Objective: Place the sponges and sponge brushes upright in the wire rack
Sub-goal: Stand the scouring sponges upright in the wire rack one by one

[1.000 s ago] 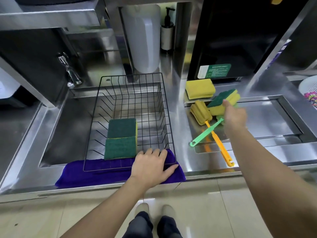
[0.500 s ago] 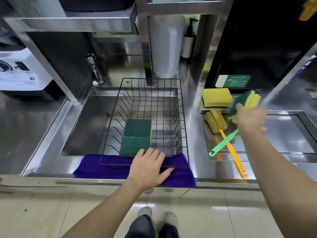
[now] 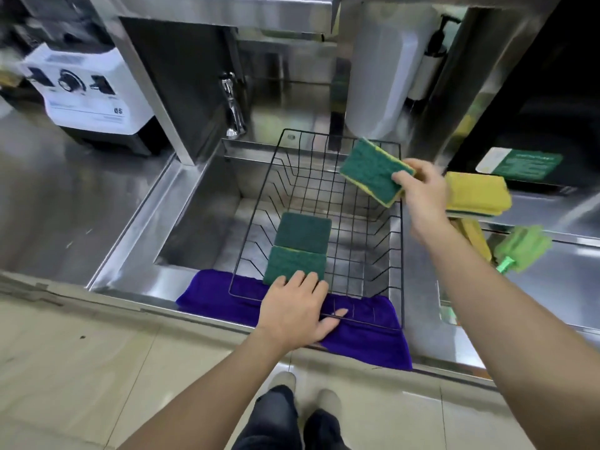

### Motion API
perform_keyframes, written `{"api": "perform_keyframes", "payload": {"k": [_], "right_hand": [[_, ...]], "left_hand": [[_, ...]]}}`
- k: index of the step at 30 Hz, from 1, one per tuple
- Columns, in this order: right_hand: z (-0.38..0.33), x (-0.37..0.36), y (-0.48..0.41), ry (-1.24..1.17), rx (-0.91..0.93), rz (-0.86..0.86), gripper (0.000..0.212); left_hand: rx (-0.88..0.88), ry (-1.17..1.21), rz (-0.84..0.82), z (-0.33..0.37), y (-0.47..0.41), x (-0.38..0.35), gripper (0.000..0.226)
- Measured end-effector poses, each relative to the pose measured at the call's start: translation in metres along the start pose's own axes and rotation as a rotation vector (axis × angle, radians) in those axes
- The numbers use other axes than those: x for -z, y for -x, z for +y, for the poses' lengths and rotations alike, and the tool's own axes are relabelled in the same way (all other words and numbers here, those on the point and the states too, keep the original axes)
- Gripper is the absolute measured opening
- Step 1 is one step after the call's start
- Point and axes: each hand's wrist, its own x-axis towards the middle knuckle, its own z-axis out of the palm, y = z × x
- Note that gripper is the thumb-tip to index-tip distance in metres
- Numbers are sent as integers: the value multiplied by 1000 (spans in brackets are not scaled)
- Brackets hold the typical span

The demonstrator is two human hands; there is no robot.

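The green-faced yellow sponge [image 3: 373, 172] is pinched by the right hand [image 3: 422, 196] above the black wire rack [image 3: 398, 254]; it should be turned on edge and lowered behind the 2 standing green sponges [image 3: 300, 246]. The left hand [image 3: 293, 311] lies flat, fingers spread, on the rack's front.

Brushed stainless-steel counter [image 3: 81, 203] gleaming around me, thin black-coated wire rack [image 3: 397, 254] at 12 o'clock, coarse matt green scouring face on the foam sponge [image 3: 370, 170] in my right hand [image 3: 422, 193], plush purple cloth [image 3: 214, 300] under my left hand [image 3: 295, 311]
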Motion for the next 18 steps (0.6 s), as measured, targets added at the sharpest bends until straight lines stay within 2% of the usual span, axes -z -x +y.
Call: {"api": "perform_keyframes", "payload": {"k": [3,8,18], "right_hand": [[13,-31,1,3,-92,-119,35],[28,-68,-9,52,-162,-192,22],[59,-107,-23,245,-226,-321,37]], "left_hand": [[0,2,19,0,2,-3,47],[9,18,42,1,3,-5,47],[39,19,23,2,2,-3,47]]}}
